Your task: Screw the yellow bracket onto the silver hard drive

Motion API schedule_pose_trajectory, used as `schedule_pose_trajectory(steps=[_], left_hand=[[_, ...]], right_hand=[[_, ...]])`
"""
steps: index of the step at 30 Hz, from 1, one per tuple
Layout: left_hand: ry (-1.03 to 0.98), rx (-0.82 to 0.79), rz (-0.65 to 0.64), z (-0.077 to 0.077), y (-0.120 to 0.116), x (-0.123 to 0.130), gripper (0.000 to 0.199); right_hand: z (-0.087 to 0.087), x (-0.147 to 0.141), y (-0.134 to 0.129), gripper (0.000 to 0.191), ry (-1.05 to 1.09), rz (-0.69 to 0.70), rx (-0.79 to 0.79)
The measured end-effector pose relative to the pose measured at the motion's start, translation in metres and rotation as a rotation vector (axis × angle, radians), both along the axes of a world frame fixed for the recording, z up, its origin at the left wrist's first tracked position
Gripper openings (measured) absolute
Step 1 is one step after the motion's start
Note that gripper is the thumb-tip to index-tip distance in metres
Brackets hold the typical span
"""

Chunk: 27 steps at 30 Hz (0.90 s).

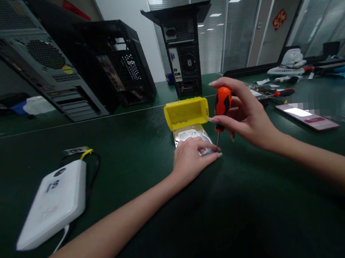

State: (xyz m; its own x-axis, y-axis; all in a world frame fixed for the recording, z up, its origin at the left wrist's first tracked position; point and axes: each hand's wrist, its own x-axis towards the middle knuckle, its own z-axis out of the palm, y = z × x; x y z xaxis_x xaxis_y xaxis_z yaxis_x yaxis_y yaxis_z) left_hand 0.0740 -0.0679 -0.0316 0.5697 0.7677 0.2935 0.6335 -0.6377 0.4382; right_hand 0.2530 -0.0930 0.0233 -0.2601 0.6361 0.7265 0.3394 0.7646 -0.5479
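Note:
A silver hard drive (200,132) with a white label lies flat on the green table, just in front of a yellow plastic bin (185,106) that has a few small bits inside. My left hand (190,153) lies over the drive's near part and grips it, thumb and index finger close to its near right corner. In my right hand (244,115) is an orange-and-black screwdriver (223,98), held almost upright by its handle. Its tip meets the drive's corner between my left fingertips. Any screw there is hidden.
At the back stand a black computer tower (185,46), an open black case (121,62) and a larger tower (45,62). A white power bank (55,198) with cables lies left. On the right are a phone (307,117) and red-handled pliers (284,92) among scattered tools.

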Motion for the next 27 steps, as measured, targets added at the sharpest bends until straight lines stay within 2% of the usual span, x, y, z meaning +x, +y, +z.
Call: schedule_pose_trajectory(steps=[19,27], left_hand=[[0.050,0.041,-0.010,0.0026,-0.0022,0.0004,0.025],[0.060,0.059,-0.027,0.0035,-0.0031,0.0001,0.027]], right_hand=[[0.0033,0.0018,0.0004,0.056,0.001,-0.020,-0.068],[-0.0057,-0.0001,-0.0003,0.054,-0.048,0.007,-0.095]])
